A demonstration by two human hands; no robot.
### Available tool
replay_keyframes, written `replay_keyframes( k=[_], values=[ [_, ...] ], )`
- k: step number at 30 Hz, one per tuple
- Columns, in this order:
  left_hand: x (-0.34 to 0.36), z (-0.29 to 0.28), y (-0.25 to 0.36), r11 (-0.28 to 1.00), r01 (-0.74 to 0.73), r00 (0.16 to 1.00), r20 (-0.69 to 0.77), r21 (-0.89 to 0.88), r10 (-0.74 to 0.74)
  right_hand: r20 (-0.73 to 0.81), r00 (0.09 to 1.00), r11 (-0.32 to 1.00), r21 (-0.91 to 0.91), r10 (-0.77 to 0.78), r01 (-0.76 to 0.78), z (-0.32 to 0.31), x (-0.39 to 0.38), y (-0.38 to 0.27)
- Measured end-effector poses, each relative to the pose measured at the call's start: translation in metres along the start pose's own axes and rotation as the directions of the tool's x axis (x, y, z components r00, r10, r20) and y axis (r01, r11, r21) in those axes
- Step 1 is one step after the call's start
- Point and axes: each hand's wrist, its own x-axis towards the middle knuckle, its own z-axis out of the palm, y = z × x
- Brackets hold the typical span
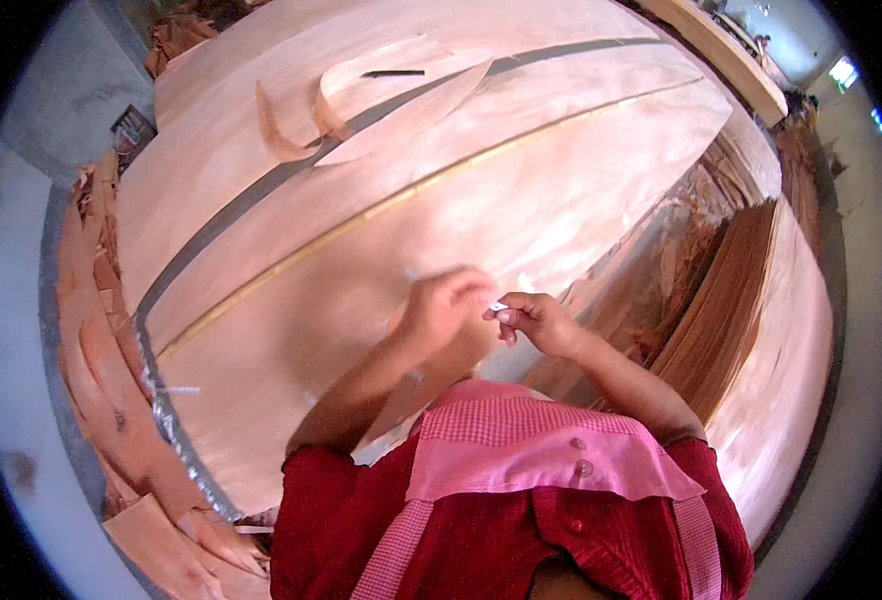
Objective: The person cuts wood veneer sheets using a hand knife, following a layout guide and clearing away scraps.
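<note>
Fig.: centre frame. Right hand (539,322) pinches small white tape piece (499,306) in a closed grip; left hand (444,305), fingers curled, touches it from frame-left, w/ both over pale veneer sheet (381,260) on desk.

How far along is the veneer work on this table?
Done: large veneer sheets already lie flat across the table, edges lined up along thin seams. In hand: the left hand and right hand meet over the nearest sheet, a small white piece pinched in the right hand's grip. Left: curled veneer strips still loose at the far end; scraps piled beside the table.
</note>
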Motion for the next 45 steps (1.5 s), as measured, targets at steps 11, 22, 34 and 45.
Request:
replay_keyframes(
  k=[11,22,34,45],
  values=[
    [0.305,-0.094,-0.226,0.368,0.374,0.909,-0.259,0.851,-0.327,-0.051,0.880,0.870,-0.136,0.472,-0.475,-0.208,0.097,0.008],
    [0.267,-0.127,-0.245,0.188,0.219,0.965,-0.184,0.958,-0.186,0.037,0.814,0.382,-0.870,-0.580,0.311,-0.344,0.417,0.046],
    [0.410,-0.040,-0.253,0.502,0.218,0.943,-0.314,0.837,0.114,0.248,0.792,0.239,-0.866,-0.558,0.440,-0.338,0.473,0.052],
    [0.422,-0.025,-0.278,0.357,0.166,0.958,-0.235,0.919,0.162,-0.143,0.965,0.909,-0.327,0.221,-0.257,-0.364,0.431,0.043]
  ],
)
